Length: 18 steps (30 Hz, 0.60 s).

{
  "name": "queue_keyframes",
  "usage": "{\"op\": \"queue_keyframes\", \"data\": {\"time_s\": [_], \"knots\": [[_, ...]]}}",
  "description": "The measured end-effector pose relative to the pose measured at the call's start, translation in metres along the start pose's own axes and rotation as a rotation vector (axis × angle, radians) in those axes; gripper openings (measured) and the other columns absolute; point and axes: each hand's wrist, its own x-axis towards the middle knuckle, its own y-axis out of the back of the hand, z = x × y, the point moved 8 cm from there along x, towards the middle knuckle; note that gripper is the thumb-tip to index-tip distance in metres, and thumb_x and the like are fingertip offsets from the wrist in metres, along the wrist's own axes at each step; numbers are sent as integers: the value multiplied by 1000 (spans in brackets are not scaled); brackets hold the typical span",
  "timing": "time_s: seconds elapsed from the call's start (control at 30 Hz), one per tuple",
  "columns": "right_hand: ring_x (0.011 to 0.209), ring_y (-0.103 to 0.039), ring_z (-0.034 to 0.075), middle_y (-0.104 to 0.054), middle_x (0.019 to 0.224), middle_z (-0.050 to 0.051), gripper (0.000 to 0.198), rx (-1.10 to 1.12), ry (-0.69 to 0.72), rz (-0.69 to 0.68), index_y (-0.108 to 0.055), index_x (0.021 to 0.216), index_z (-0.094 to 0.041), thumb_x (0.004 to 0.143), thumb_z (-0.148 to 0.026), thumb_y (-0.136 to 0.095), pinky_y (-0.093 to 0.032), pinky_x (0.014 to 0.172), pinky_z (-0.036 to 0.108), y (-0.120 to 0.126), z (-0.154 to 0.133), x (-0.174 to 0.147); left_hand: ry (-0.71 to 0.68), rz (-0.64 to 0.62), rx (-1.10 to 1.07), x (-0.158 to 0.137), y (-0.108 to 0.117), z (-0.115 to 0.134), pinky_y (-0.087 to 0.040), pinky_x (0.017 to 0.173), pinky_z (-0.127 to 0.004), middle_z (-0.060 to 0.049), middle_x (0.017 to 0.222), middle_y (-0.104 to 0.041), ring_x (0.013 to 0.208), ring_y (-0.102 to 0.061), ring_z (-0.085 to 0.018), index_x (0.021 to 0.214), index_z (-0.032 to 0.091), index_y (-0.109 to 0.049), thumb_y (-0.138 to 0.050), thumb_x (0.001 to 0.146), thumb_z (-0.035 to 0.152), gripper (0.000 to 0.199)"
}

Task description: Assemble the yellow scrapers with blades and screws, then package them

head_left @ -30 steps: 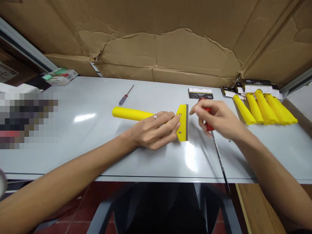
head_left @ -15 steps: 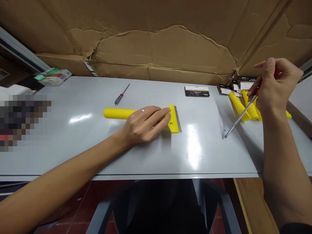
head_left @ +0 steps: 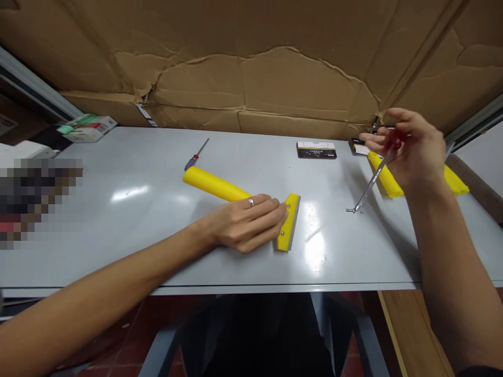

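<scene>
My left hand is closed around a yellow scraper near its head. The scraper tilts, its handle pointing to the back left and its metal blade edge facing right; a screw shows in the head. In my right hand is a red-handled screwdriver, its shaft slanting down and left. Some fingers of that hand are loosely extended around the handle. One small screw sits against the screwdriver's tip, and another tiny piece of metal lies just right of it.
A second screwdriver lies behind the scraper handle, looking in contact with it or very close. A black-and-white packet lies at the back. More yellow scrapers are partly hidden behind my right hand. Cardboard walls the far edge.
My left hand has brought the scraper nearer and right, turning it clockwise. My right hand has moved left and lower, its fingers loosening, and the screwdriver tip now meets a screw.
</scene>
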Motion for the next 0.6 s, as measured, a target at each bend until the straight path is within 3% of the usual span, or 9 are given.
{"op": "queue_keyframes", "data": {"time_s": [0.1, 0.2, 0.6], "knots": [[85, -76, 19, -60, 81, 0, 43, 39, -54, -128, -57, 117, -21, 74, -21, -59, -67, 86, 39, -25, 14, -14, -31, 3, -24, 2, 0, 4, -67, 71, -29, -8, 92, -78, 83, -75, -18, 86, 15, -74, -61, 98, 8, 19], [89, -76, 19, -60, 87, -1, 42, 54, -55, -166, -56, 119, -24, 78, -24, -67, -68, 92, 42, -41, 24, -27, -40, 18, -41, 4, 3, 5, -67, 71, -30, -8, 91, -78, 83, -75, -19, 85, 15, -75, -60, 98, 8, 21], [84, -76, 16, -53, 88, -1, 37, 45, -68, -126, -55, 117, -24, 81, -19, -62, -70, 90, 39, -49, 37, -34, -46, -7, -49, 8, 5, 6, -67, 72, -28, -7, 93, -79, 83, -75, -17, 84, 15, -74, -62, 97, 9, 19]]}}
